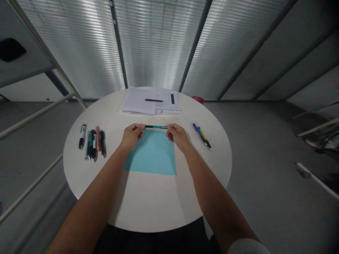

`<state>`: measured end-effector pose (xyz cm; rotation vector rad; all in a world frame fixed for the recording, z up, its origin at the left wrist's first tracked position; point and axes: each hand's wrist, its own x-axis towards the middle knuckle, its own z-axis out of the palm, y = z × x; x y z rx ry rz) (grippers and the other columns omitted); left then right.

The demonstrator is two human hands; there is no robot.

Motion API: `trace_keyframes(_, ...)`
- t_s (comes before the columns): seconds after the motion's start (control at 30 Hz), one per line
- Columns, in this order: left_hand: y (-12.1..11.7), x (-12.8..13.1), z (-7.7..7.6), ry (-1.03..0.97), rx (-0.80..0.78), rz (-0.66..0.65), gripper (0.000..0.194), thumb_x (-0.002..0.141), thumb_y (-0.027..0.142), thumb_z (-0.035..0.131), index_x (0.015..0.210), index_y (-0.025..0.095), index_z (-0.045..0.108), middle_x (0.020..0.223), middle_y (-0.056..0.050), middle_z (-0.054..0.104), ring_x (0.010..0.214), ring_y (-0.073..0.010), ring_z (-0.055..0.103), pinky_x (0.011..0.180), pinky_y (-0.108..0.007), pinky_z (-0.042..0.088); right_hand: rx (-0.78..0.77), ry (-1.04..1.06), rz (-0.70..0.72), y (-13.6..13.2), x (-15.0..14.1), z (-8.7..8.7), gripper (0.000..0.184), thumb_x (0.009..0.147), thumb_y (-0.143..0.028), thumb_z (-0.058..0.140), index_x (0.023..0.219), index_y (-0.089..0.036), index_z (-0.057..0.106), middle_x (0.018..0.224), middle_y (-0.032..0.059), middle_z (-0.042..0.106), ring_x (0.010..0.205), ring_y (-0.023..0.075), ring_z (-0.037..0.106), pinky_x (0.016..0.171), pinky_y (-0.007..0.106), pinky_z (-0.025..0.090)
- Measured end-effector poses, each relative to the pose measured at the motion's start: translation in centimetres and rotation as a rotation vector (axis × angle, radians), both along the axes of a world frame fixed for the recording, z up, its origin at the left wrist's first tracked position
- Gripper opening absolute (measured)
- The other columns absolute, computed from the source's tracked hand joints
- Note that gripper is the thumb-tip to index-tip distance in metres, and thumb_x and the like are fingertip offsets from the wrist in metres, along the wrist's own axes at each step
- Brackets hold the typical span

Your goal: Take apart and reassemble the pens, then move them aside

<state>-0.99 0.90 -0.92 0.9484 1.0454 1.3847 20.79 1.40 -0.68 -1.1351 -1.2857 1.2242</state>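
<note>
1 round table (156,208), 1 light-blue sheet (150,155), 2 hands (130,137) (179,137), 1 green-and-black pen (159,127), 1 dark pen (154,100) on papers (137,104), 2 right-side pens (197,129), about 6 left-side pens (90,143), some overlapping

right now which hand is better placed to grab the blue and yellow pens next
Right, I'd say: the right hand is nearer the blue pen and yellow pen, on its side of the table. The left hand is farther off. Both grip the green pen, so right should let go first.
</note>
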Motion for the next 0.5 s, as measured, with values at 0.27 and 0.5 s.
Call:
trace_keyframes(0.27,-0.17,-0.05,0.11,0.017,0.03,-0.045,0.025,0.068,0.035,0.077,0.072,0.014,0.064,0.061,0.001,0.055,0.046,-0.0057,0.043,0.041,-0.021,0.029,-0.014,0.088,0.008,0.03,0.18,-0.03,0.041,0.074,-0.055,0.066,0.096,-0.022,0.058,0.061,-0.0048,0.061,0.043,0.0083,0.051,0.04,0.02,0.036)
trace_keyframes(0.5,-0.13,-0.08,0.18,-0.012,0.024,-0.045,0.025,0.067,0.033,0.078,0.072,0.014,0.063,0.064,0.0,0.057,0.044,-0.0053,0.043,0.041,-0.022,0.028,0.011,0.063,-0.02,0.07,0.08,-0.11,0.035,0.071,-0.048,0.07,0.092,-0.021,0.059,0.059,-0.0061,0.057,0.042,0.0074,0.047,0.039,0.021,0.032)
